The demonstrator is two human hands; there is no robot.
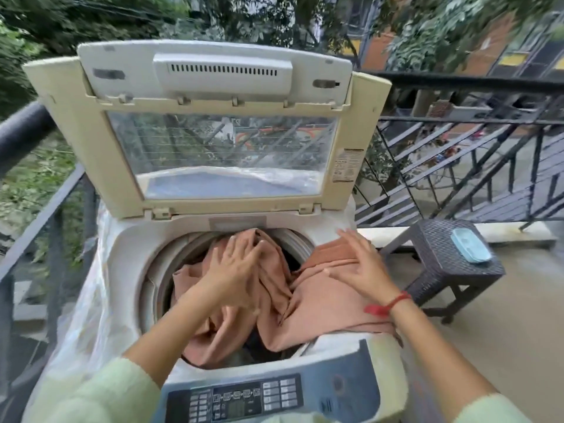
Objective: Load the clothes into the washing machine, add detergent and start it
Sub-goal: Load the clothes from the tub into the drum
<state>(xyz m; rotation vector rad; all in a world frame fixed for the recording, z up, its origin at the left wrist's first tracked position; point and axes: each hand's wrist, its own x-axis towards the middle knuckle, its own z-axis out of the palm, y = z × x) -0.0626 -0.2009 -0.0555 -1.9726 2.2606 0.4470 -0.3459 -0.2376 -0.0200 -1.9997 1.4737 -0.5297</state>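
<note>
Clothes [320, 300]: one salmon-pink piece, half loaded. The left part is bunched down into the drum [294, 242]. The right part lies draped over the washer's right rim [345, 340], outside the opening.

Left hand [235, 270]: over the drum, fingers [236, 248] straight and released, palm pressing the bunched cloth down. It grasps nothing.
Right hand [360, 264]: flat on the draped part, fingers spread, also released and pressing.

Step in hand, as I judge it: getting the rest of the cloth inside.
- I would sweep the right hand leftward and drag the draped part over the rim into the opening, rather than press it where it lies.
- The left hand should hold the loaded part low so it does not ride back up.
- Check that no edge hangs over the rim before the lid [76, 132] comes down; a trapped hem would foul the closing.
- Spread the load around the drum, not in one lump.

Containers:
- Drum: pink cloth, with something dark [254, 343] under it near the front; I cannot tell what.
- Pale blue box [470, 245] on the stool [439, 270], right of the washer and well apart: closed, contents unknown.
- No detergent identified.

Panel [244, 398] is at the near edge, untouched.
</note>
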